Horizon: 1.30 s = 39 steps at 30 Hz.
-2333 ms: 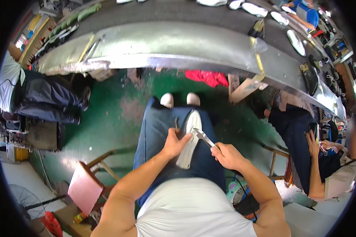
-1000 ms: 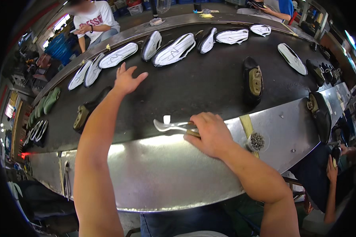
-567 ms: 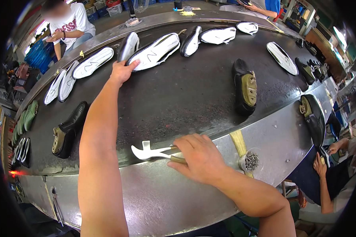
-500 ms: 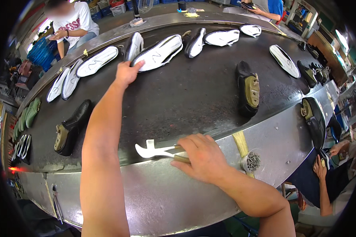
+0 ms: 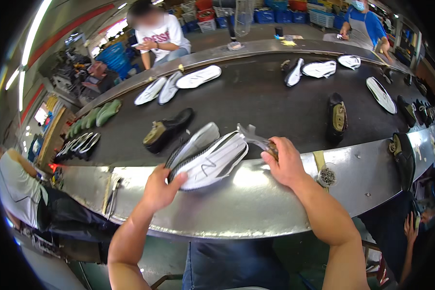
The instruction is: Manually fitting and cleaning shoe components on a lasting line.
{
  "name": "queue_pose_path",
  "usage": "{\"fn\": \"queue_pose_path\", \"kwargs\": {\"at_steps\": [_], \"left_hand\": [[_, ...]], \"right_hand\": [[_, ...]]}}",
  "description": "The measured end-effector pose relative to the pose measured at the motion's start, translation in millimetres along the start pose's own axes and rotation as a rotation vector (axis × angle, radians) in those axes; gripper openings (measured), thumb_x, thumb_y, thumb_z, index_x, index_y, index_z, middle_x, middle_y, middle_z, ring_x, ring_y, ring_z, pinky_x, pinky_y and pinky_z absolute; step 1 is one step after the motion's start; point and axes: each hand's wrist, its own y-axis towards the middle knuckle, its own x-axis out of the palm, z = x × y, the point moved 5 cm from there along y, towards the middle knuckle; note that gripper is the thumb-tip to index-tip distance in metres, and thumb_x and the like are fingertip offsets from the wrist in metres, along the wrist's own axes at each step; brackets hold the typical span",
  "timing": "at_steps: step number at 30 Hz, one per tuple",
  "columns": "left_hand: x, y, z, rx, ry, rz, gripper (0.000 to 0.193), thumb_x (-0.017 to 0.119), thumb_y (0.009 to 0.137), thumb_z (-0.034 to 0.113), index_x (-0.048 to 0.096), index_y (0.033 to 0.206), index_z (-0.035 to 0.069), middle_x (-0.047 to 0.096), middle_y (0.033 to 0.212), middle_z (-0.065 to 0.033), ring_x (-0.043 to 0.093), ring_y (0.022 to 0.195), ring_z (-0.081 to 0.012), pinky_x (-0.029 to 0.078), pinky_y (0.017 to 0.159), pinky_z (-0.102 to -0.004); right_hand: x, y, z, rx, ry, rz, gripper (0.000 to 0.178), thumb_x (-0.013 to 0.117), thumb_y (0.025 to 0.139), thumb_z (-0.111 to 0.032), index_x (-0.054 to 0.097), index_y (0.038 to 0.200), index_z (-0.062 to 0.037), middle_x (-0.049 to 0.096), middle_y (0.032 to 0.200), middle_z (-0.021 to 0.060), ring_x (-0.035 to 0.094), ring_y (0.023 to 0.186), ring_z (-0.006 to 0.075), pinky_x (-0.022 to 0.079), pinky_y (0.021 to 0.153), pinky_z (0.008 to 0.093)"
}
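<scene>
My left hand [image 5: 163,188] grips a pair of shoe uppers by their near left end. The front shoe upper [image 5: 209,166] shows its white lining with a black pen mark and dark edges. Behind it, partly covered, is a greyer second upper [image 5: 198,141]. In my right hand [image 5: 287,163] are metal lasting pincers [image 5: 257,140], held by the handles. Their head is beside the far right end of the front upper; I cannot tell whether it touches. A black shoe on an olive last [image 5: 166,130] lies just beyond the uppers.
Several white-lined uppers [image 5: 198,77] lie along the dark belt's far side. Another black shoe on a last [image 5: 337,118] and a cup of nails [image 5: 327,175] are to my right. Pliers [image 5: 112,198] rest left on the metal edge [image 5: 237,212]. People work around the table.
My left hand has brought the uppers from the far side back towards me. My right hand has picked the pincers up off the table edge and raised them beside the uppers. The view has shifted.
</scene>
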Motion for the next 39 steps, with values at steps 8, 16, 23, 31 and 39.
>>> {"fn": "queue_pose_path", "kwargs": {"at_steps": [8,16,23,31,39], "left_hand": [[-10,-208,-24,0.023,-0.067,0.325,0.046,0.078,0.083,0.019,0.065,0.122,-0.001,0.047,0.143,-0.0268,0.049,0.131,-0.0374,0.039,0.108,-0.0414],[173,-582,-211,-1.18,-0.205,-0.186,0.042,0.059,0.097,0.037,0.066,0.121,0.003,0.069,0.117,-0.0183,0.065,0.112,-0.0288,0.048,0.099,-0.0405],[321,-573,-132,-1.776,-0.542,-0.523,0.049,0.055,0.098,0.045,0.064,0.127,0.006,0.067,0.122,-0.0188,0.063,0.115,-0.0305,0.047,0.1,-0.0474],[292,-613,-176,-1.962,-0.752,-0.602,0.055,0.054,0.097,0.05,0.061,0.131,0.007,0.065,0.126,-0.0195,0.062,0.117,-0.032,0.046,0.099,-0.0504],[311,-649,-222,-1.831,-0.856,-0.476,0.061,0.052,0.097,0.055,0.058,0.136,0.008,0.063,0.13,-0.0202,0.06,0.12,-0.0334,0.045,0.099,-0.0534]], "right_hand": [[12,-9,-6,-0.068,-0.16,-0.037,0.039,0.071,0.087,-0.028,0.058,0.11,0.0008,0.063,0.103,0.0203,0.059,0.099,0.0401,0.048,0.086,0.0481],[24,-3,-13,0.037,-0.398,-0.07,0.041,0.067,0.091,-0.035,0.061,0.111,-0.0001,0.067,0.107,0.0237,0.064,0.1,0.0423,0.05,0.087,0.0481],[20,0,32,0.063,-0.488,-0.144,0.055,0.059,0.098,-0.045,0.058,0.126,0.0017,0.066,0.117,0.0248,0.063,0.11,0.0391,0.048,0.095,0.0413],[12,-13,28,0.118,-0.576,-0.172,0.056,0.059,0.099,-0.042,0.055,0.128,0.0063,0.065,0.119,0.0244,0.064,0.111,0.0357,0.048,0.095,0.0382],[12,-12,3,0.048,-0.508,-0.048,0.052,0.06,0.099,-0.038,0.055,0.127,0.0056,0.063,0.118,0.0251,0.062,0.108,0.0384,0.047,0.094,0.0407]]}}
